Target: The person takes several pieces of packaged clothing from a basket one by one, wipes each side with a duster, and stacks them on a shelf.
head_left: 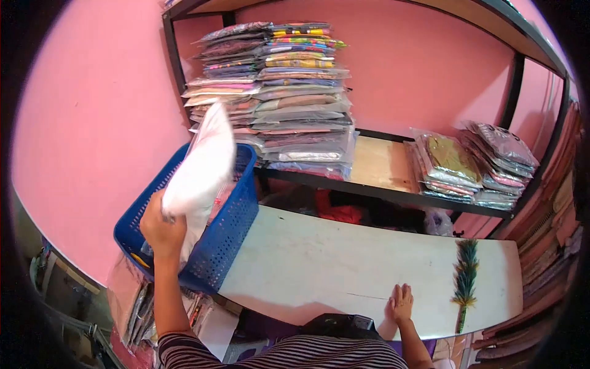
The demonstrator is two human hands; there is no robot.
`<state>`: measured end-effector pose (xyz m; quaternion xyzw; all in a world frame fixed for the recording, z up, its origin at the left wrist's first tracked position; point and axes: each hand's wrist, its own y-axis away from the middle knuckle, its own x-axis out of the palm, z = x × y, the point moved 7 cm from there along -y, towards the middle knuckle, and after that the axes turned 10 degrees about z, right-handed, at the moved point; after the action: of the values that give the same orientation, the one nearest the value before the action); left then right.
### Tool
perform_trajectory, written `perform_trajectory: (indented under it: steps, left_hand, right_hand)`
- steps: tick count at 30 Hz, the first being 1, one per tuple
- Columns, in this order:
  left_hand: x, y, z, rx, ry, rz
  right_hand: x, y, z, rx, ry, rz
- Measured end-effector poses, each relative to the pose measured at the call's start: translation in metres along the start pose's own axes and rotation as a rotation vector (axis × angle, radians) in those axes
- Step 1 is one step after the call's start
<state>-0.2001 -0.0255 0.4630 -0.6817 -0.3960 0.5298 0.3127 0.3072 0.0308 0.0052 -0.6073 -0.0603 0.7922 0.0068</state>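
My left hand is closed on a white plastic-wrapped packet, held up over the blue basket. The packet looks soft and is slightly smeared by motion. Below it, part of the basket's contents shows, with something pinkish inside; the rest is hidden by the packet and my arm. On the white tabletop, my right hand lies flat with its fingers stretched out and nothing in it. To its right is a dark green tinsel-like strip lying across the board.
A black-framed shelf against the pink wall bears tall stacks of bagged folded clothes at left and shorter stacks at right. More plastic-wrapped items lie below the basket. Brownish hanging fabrics line the right side.
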Motion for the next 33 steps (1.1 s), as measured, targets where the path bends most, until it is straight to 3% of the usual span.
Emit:
perform_trajectory:
  steps: [2, 5, 6, 8, 10, 11, 12, 14, 15, 17, 19, 20, 21, 22, 24, 25, 26, 27, 28, 29, 30, 31, 32, 33]
  left_hand:
    - [-0.002, 0.007, -0.034, 0.115, 0.082, -0.032]
    - [0.011, 0.022, -0.096, 0.501, 0.234, 0.106]
    - [0.025, 0.030, -0.108, 0.541, 0.310, 0.193]
    - [0.067, 0.052, -0.133, 0.590, 0.464, 0.451]
    - [0.109, 0.084, -0.164, 0.664, 0.660, 0.643]
    - [0.134, 0.106, -0.174, 0.727, 0.761, 0.716]
    - [0.147, 0.122, -0.189, 0.731, 0.792, 0.811]
    - [0.173, 0.149, -0.200, 0.829, 0.736, 0.876]
    - [0.179, 0.156, -0.206, 0.845, 0.747, 0.867]
    - [0.183, 0.176, -0.219, 0.953, 0.697, 0.770]
    - [0.189, 0.201, -0.236, 0.989, 0.677, 0.826]
    - [0.193, 0.218, -0.243, 1.023, 0.639, 0.870]
    - [0.212, 0.248, -0.244, 1.003, 0.645, 1.064]
    - [0.221, 0.271, -0.236, 1.011, 0.648, 1.067]
    - [0.245, 0.308, -0.218, 0.964, 0.698, 1.337]
    - [0.251, 0.307, -0.209, 0.781, 0.676, 1.528]
    - [0.258, 0.314, -0.200, 0.780, 0.679, 1.519]
    - [0.276, 0.319, -0.175, 0.564, 0.600, 1.369]
    - [0.289, 0.324, -0.149, 0.353, 0.518, 1.216]
    - [0.296, 0.337, -0.139, 0.349, 0.519, 1.218]
    - [0.312, 0.361, -0.121, 0.050, 0.624, 1.463]
    - [0.322, 0.392, -0.107, -0.274, 0.720, 1.689]
    - [0.327, 0.409, -0.103, -0.281, 0.720, 1.694]
    - [0.334, 0.423, -0.096, -0.422, 0.824, 1.640]
  right_hand:
    - [0.000, -0.012, -0.001, 0.040, -0.318, 0.115]
    - [-0.032, -0.031, 0.054, 0.185, -1.306, 0.368]
    - [-0.056, -0.033, 0.083, 0.168, -1.622, 0.505]
    - [-0.112, -0.031, 0.141, -0.085, -2.366, 0.703]
    - [-0.136, -0.032, 0.157, -0.136, -2.643, 0.622]
    - [-0.128, -0.036, 0.147, 0.118, -2.522, 0.409]
    - [-0.118, -0.036, 0.137, 0.123, -2.522, 0.387]
    - [-0.070, -0.040, 0.108, 0.327, -2.219, 0.403]
    - [-0.066, -0.039, 0.097, 0.364, -2.352, 0.338]
    - [-0.062, -0.051, 0.067, 0.384, -2.330, 0.236]
    - [-0.067, -0.055, 0.037, 0.452, -2.250, 0.159]
    - [-0.057, -0.064, 0.011, 0.426, -2.064, 0.211]
    - [-0.047, -0.070, -0.013, 0.393, -1.878, 0.260]
    - [-0.063, -0.060, -0.040, 0.439, -1.480, 0.051]
    - [-0.082, -0.035, -0.103, 0.465, -0.479, -0.210]
    - [-0.073, -0.012, -0.147, 0.458, -0.011, -0.459]
    - [-0.112, 0.019, -0.156, 0.730, -0.106, -0.282]
    - [-0.112, 0.049, -0.177, 0.890, 0.145, -0.458]
    - [-0.108, 0.076, -0.199, 1.073, 0.178, -0.458]
    - [-0.075, 0.101, -0.232, 1.157, 0.213, -0.353]
    - [-0.081, 0.112, -0.223, 1.179, 0.043, -0.101]
    - [-0.076, 0.115, -0.229, 1.102, 0.045, -0.091]
    - [-0.071, 0.117, -0.234, 1.025, 0.046, -0.080]
    - [-0.068, 0.116, -0.234, 1.025, 0.049, -0.074]
